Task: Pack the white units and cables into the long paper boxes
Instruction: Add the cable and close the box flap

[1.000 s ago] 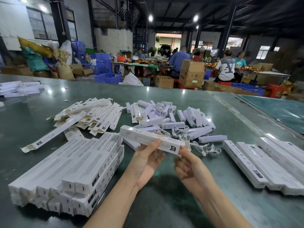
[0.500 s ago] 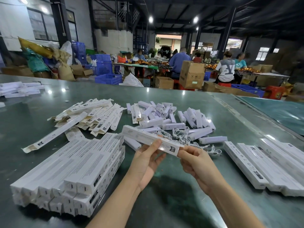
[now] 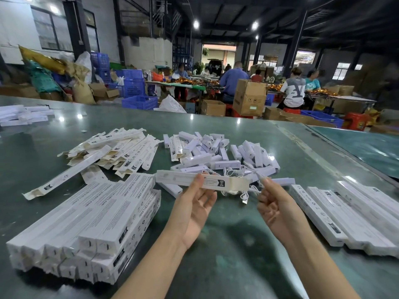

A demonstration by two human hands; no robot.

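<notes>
My left hand (image 3: 195,205) holds a long white paper box (image 3: 183,179) level above the table, thumb on its printed label. The box's right end flap stands open. To the right of that end, my right hand (image 3: 275,202) pinches a white cable (image 3: 258,176) between its fingertips. A USB plug (image 3: 245,200) dangles between the two hands. A heap of white units (image 3: 216,152) lies just beyond, with loose white cables (image 3: 232,172) along its near edge.
Flat unfilled boxes (image 3: 121,149) are piled at the back left. A stack of closed boxes (image 3: 97,216) sits near left, and a row of closed boxes (image 3: 345,212) lies at the right. The green table (image 3: 226,244) ends at the right. People work at far tables.
My right hand has left the box's right end, moved a little right and pinched a cable. The box's end flap now stands open. My left hand has kept its hold.
</notes>
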